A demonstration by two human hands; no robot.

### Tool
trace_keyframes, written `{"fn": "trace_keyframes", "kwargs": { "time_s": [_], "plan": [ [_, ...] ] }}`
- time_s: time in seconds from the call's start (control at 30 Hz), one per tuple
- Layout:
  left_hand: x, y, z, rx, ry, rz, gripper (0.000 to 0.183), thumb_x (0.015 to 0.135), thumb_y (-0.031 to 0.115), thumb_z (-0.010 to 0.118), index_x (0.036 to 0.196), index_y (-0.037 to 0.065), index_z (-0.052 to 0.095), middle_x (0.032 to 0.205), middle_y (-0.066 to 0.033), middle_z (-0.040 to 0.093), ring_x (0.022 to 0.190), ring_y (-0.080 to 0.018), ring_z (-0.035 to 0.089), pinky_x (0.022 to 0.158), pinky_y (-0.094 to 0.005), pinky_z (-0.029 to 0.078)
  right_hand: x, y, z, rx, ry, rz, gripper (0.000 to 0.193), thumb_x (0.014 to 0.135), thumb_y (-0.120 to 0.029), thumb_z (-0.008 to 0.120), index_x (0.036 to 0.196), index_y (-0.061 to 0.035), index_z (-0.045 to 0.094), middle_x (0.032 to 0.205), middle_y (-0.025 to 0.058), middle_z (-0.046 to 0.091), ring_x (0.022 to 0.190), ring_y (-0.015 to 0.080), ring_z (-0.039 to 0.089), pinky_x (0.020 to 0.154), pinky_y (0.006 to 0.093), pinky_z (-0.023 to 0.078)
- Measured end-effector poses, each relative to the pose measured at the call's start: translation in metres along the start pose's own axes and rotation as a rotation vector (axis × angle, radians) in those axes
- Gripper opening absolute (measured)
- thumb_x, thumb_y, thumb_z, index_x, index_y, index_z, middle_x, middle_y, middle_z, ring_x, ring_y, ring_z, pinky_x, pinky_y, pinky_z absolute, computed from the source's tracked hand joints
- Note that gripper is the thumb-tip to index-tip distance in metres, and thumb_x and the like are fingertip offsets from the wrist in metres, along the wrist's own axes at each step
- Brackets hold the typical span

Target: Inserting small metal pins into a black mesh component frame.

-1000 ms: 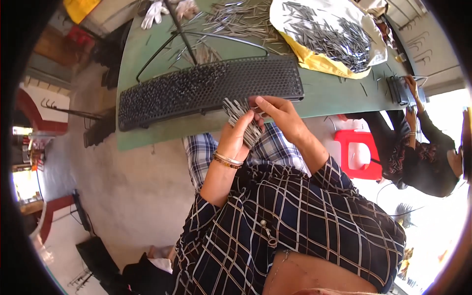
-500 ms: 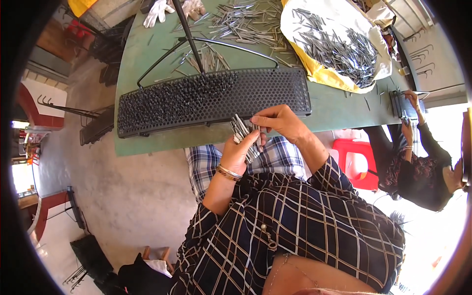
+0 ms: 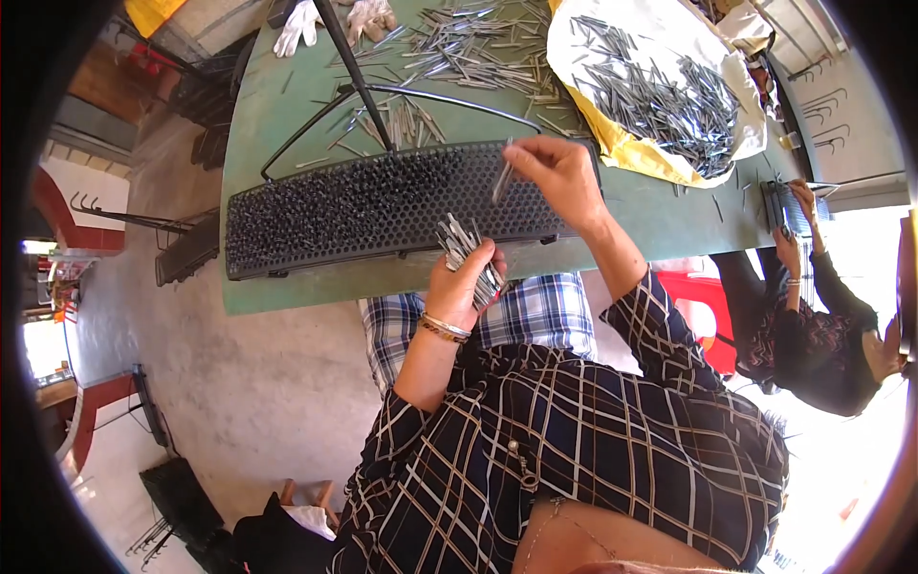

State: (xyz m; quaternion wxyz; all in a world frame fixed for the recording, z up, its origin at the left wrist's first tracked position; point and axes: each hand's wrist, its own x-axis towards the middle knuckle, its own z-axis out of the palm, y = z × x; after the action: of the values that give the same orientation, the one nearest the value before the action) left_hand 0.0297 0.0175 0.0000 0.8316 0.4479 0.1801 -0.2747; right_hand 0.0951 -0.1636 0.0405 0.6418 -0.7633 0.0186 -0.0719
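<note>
Looking down remotely, I see the green worktop (image 3: 660,212) bearing a black perforated tray (image 3: 421,228), its left part crowded with dark pieces (image 3: 325,210). Beyond, to the right, a white-and-yellow cloth (image 3: 626,153) carries loose strips (image 3: 693,115). My left hand (image 3: 457,285) curls its fingers (image 3: 478,255) around a metal bundle (image 3: 461,241) near the tray's front edge; my right hand (image 3: 562,180) pinches something slim (image 3: 501,182) over the tray, contact unclear.

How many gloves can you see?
2: a white glove near the far-left corner of the green table, and a greyish glove just right of it. Others may be hidden.
</note>
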Motion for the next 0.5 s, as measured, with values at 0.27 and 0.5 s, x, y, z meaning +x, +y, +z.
{"fn": "trace_keyframes", "kwargs": {
  "time_s": [0.27,0.5],
  "plan": [
    [-0.009,-0.011,-0.002,0.01,-0.008,-0.043,0.015,0.084,0.015,0.066,0.09,0.001,0.062,0.079,-0.0068,0.064,0.065,-0.0156,0.062,0.058,-0.0276,0.051,0.045,0.022,0.009,-0.168,0.063,-0.277,0.022,0.082,-0.018,0.069,0.094,0.0001,0.068,0.086,0.0105,0.068,0.072,0.0187,0.065,0.066,0.0295,0.05],
    [-0.007,-0.015,-0.004,-0.007,-0.066,-0.042,0.016,0.085,0.016,0.065,0.09,0.001,0.061,0.078,-0.0069,0.063,0.065,-0.0159,0.062,0.058,-0.0281,0.051,0.041,0.031,0.012,-0.255,0.053,-0.434,0.018,0.082,-0.015,0.067,0.092,-0.0002,0.067,0.089,0.012,0.067,0.075,0.0235,0.065,0.068,0.0305,0.051]
  ]
}}
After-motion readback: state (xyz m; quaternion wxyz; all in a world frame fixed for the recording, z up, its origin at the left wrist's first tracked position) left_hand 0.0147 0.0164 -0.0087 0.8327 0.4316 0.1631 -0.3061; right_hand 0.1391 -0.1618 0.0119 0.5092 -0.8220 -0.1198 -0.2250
